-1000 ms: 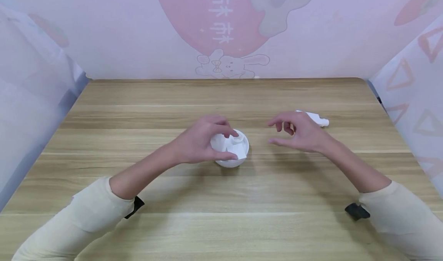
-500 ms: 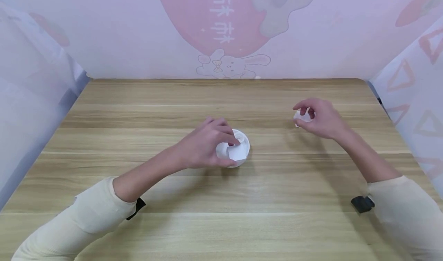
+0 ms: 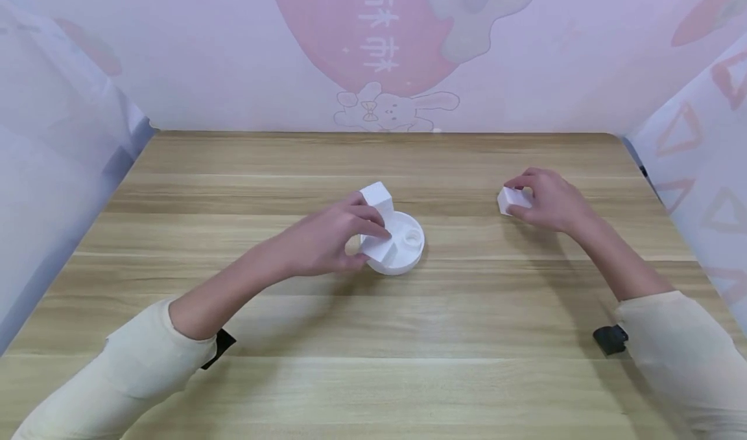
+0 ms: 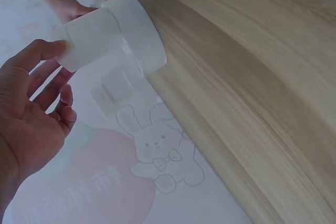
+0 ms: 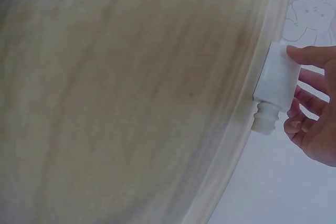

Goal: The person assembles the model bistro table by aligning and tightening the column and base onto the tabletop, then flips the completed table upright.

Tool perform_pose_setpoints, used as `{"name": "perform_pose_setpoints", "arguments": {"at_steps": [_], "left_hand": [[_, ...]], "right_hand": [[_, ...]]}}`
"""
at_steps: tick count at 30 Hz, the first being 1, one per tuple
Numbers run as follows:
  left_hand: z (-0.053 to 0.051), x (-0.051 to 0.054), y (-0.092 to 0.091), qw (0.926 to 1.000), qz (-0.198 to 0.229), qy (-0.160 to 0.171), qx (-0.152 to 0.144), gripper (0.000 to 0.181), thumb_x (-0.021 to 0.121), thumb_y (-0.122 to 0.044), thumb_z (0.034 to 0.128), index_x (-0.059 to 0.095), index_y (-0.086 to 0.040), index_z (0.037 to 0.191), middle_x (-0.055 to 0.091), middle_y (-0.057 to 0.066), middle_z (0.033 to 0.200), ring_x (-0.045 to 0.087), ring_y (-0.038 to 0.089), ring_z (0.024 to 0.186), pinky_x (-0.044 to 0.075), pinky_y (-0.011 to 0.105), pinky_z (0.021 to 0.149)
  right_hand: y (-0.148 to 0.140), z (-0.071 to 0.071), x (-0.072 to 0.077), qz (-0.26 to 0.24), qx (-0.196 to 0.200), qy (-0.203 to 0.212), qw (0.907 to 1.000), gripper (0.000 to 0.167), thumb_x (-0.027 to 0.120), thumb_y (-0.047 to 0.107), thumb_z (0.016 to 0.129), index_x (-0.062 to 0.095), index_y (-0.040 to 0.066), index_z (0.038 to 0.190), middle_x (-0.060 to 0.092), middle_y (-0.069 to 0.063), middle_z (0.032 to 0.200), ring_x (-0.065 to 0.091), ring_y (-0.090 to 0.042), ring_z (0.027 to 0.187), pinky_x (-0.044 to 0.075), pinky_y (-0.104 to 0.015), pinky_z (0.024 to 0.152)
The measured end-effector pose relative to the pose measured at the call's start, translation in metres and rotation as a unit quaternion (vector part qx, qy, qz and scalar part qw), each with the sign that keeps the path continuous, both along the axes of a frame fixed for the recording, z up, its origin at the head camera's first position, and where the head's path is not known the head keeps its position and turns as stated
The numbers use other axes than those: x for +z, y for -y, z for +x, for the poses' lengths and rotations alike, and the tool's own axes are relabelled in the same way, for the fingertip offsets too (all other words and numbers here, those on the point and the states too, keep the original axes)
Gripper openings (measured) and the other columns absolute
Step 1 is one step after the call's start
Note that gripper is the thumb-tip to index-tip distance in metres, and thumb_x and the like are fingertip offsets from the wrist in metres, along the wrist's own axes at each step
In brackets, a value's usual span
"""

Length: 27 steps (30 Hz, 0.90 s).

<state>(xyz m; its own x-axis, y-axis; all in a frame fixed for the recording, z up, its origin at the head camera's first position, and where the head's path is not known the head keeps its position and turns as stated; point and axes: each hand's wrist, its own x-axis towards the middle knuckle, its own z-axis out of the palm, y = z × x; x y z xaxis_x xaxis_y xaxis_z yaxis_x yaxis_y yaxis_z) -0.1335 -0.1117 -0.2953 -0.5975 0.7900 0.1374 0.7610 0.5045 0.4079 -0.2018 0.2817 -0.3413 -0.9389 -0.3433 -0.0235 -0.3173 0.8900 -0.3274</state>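
A round white base [image 3: 403, 265] stands on the table with two white blocks and a small ring-shaped part on it. My left hand [image 3: 329, 238] pinches the front block [image 3: 378, 248] between thumb and fingers; the taller block [image 3: 377, 195] rises behind the fingers. The left wrist view shows that hand [image 4: 34, 111] gripping a block [image 4: 94, 40] joined to the base [image 4: 142, 32]. Further right, my right hand [image 3: 551, 200] pinches a separate white block [image 3: 510, 201]. In the right wrist view this block [image 5: 278, 74] has a ridged, narrower end [image 5: 265, 119], held by that hand [image 5: 317, 111].
The wooden table [image 3: 373, 375] stretches in front of both hands. A printed cloth [image 3: 222, 51] hangs behind its back edge, with more cloth at both sides. A black strap piece shows at each sleeve.
My right hand has moved right and taken hold of the separate block, whose narrow end had pointed right. The base has turned under my left hand, bringing the front block left and the taller one into view.
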Motion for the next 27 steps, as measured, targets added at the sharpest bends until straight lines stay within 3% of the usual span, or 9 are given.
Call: {"name": "perform_pose_setpoints", "arguments": {"at_steps": [4,8,12,16,20,24,27], "left_hand": [[-0.001,-0.001,0.004,0.9998,0.004,0.002,0.020,0.037,0.086,-0.002,0.0780,0.076,0.000,0.114,0.072,0.009,0.115,0.057,0.029,0.111,0.052,0.042,0.095],[0.002,-0.004,0.005,0.9970,0.021,0.012,0.074,0.048,0.094,-0.018,0.0753,0.074,0.000,0.115,0.071,0.009,0.113,0.057,0.028,0.108,0.053,0.041,0.092],[0.005,-0.007,0.005,0.9926,0.034,0.008,0.117,0.044,0.095,-0.027,0.0743,0.075,-0.002,0.105,0.070,0.006,0.099,0.058,0.027,0.098,0.051,0.038,0.083],[0.006,-0.007,0.005,0.9917,0.033,0.001,0.124,0.035,0.093,-0.025,0.0749,0.076,-0.004,0.098,0.069,0.003,0.091,0.057,0.025,0.091,0.048,0.036,0.077],[0.005,-0.006,0.006,0.9911,0.036,0.012,0.128,0.033,0.088,-0.019,0.0772,0.078,-0.001,0.102,0.073,0.008,0.098,0.061,0.028,0.097,0.052,0.041,0.083],[0.002,-0.006,0.008,0.9886,0.035,0.035,0.142,0.038,0.085,-0.015,0.0782,0.077,0.002,0.112,0.073,0.014,0.111,0.063,0.032,0.106,0.054,0.046,0.090],[0.000,-0.007,0.009,0.9871,0.034,0.046,0.149,0.040,0.083,-0.013,0.0786,0.076,0.001,0.115,0.071,0.014,0.114,0.062,0.033,0.108,0.053,0.047,0.091]], "right_hand": [[0.000,-0.001,-0.001,0.011,0.003,0.001,0.9999,0.045,0.078,0.019,0.089,0.069,-0.004,0.127,0.063,-0.026,0.123,0.059,-0.041,0.103,0.049,-0.049,0.072],[0.001,0.000,0.000,0.010,0.001,0.004,0.9999,0.046,0.079,0.020,0.089,0.069,-0.006,0.126,0.062,-0.027,0.124,0.059,-0.043,0.105,0.049,-0.052,0.076],[0.004,0.002,0.004,-0.003,-0.007,-0.008,0.9999,0.046,0.081,0.021,0.088,0.070,-0.005,0.124,0.062,-0.025,0.122,0.059,-0.041,0.102,0.048,-0.051,0.077],[0.012,0.007,0.010,-0.029,-0.016,-0.034,0.9989,0.042,0.083,0.019,0.086,0.071,-0.002,0.120,0.066,-0.018,0.112,0.055,-0.033,0.088,0.045,-0.043,0.068],[0.022,0.016,0.018,-0.065,-0.003,-0.064,0.9958,0.037,0.083,0.015,0.084,0.071,0.001,0.115,0.066,-0.013,0.103,0.052,-0.028,0.081,0.039,-0.037,0.063],[0.035,0.024,0.023,-0.129,0.038,-0.104,0.9854,0.034,0.084,0.006,0.082,0.071,0.002,0.113,0.067,-0.012,0.099,0.051,-0.025,0.078,0.037,-0.029,0.063],[0.045,0.028,0.024,-0.200,0.073,-0.134,0.9677,0.035,0.085,-0.003,0.078,0.074,0.003,0.111,0.067,-0.009,0.094,0.050,-0.023,0.074,0.037,-0.025,0.061]]}}
